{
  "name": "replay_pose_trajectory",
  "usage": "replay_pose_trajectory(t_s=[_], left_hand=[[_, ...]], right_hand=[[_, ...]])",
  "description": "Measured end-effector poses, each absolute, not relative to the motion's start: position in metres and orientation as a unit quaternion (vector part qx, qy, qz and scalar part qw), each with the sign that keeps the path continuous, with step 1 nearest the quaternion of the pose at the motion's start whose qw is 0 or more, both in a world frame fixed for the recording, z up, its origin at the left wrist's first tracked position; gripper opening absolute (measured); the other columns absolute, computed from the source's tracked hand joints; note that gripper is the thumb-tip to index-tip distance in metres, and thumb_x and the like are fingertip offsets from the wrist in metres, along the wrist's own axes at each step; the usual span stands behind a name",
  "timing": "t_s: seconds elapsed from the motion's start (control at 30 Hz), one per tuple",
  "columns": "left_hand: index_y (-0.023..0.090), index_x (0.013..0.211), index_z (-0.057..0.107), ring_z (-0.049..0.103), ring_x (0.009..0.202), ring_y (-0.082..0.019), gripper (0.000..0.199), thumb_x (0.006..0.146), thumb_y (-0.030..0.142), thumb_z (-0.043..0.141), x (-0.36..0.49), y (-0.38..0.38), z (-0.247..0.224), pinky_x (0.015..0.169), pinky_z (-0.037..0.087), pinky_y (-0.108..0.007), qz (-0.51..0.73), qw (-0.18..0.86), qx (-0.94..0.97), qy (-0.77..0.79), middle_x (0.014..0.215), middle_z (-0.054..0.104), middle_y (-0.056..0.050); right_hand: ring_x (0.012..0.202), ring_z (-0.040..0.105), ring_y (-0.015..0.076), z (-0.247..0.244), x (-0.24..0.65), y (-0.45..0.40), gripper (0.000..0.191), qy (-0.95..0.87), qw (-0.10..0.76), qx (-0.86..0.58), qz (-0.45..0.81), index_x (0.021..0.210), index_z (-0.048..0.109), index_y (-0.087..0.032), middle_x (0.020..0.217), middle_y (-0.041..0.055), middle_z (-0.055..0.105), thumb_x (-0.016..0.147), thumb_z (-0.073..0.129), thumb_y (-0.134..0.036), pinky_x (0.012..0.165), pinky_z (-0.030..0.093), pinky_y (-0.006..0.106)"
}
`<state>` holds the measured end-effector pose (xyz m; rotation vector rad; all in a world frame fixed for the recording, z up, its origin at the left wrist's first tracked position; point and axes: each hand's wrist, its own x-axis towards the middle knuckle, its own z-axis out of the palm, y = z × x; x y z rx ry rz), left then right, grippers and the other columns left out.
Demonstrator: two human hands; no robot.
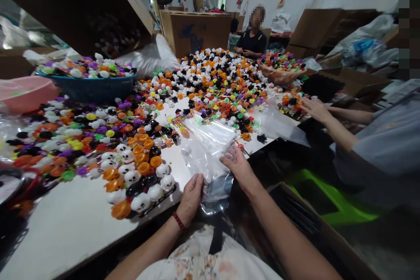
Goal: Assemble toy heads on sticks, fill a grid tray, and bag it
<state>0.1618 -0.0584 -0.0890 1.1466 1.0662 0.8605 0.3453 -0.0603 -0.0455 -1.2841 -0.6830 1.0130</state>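
A clear plastic bag (pixel 213 151) hangs over the table's front edge between my two hands. My left hand (pixel 192 194) is closed on its near left side, thumb on top. On the right side of the bag, my right hand (pixel 238 164) pinches the film with its fingertips. Left of the bag stand neat rows of small toys (pixel 141 175), with white skull, orange pumpkin and black heads. Behind the bag, loose toys of the same sort make a big heap (pixel 210 74) on the white tabletop (pixel 88 214).
A blue basin (pixel 92 87) of toys and a pink basin (pixel 26 92) stand at left, under a tilted cardboard box (pixel 82 4). A co-worker's hand (pixel 315 108) touches toys at right. Another person (pixel 252 41) sits behind the heap. A green stool (pixel 328 197) is at lower right.
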Motion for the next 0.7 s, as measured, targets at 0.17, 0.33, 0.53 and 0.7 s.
replay_pose_trajectory(t_s=[0.17,0.33,0.53,0.7], left_hand=[[0.018,0.07,0.052,0.043,0.061,-0.012,0.051,0.084,0.067,0.052,0.156,-0.059,-0.091,0.058,0.037,-0.023,0.39,0.591,0.515,0.483,0.064,0.048,0.003],[0.018,0.101,0.057,0.051,0.061,-0.013,0.049,0.086,0.064,0.051,0.157,-0.062,-0.085,0.058,0.041,-0.025,0.367,0.556,0.522,0.532,0.072,0.056,0.002],[0.021,0.15,0.017,0.06,0.106,-0.021,0.076,0.089,0.042,0.057,0.154,-0.082,-0.058,0.088,0.05,-0.036,0.414,0.451,0.614,0.498,0.138,0.046,-0.016],[0.02,0.125,0.055,0.048,0.123,-0.026,0.043,0.094,0.049,0.047,0.138,-0.087,-0.026,0.105,0.041,-0.043,0.483,0.379,0.702,0.362,0.128,0.05,-0.015]], right_hand=[[0.079,0.07,0.0154,-0.034,0.341,-0.058,0.052,-0.188,0.62,-0.462,0.605,0.101,0.066,-0.012,0.094,0.0102,0.074,0.057,0.09,-0.025,0.072,0.057,0.022],[0.051,0.06,0.0081,-0.029,0.333,-0.075,0.044,-0.234,0.586,-0.502,0.592,0.08,0.066,-0.012,0.067,0.0033,0.069,0.057,0.09,-0.042,0.048,0.047,0.015],[0.035,0.034,0.0062,-0.006,0.332,-0.096,0.046,-0.418,0.493,-0.627,0.435,0.063,0.052,-0.019,0.04,-0.0075,0.044,0.071,0.075,-0.058,0.036,0.025,0.018],[0.045,0.043,0.0105,0.007,0.317,-0.112,0.048,-0.649,0.375,-0.595,0.289,0.048,0.046,-0.019,0.046,-0.0029,0.046,0.077,0.068,-0.05,0.044,0.032,0.022]])
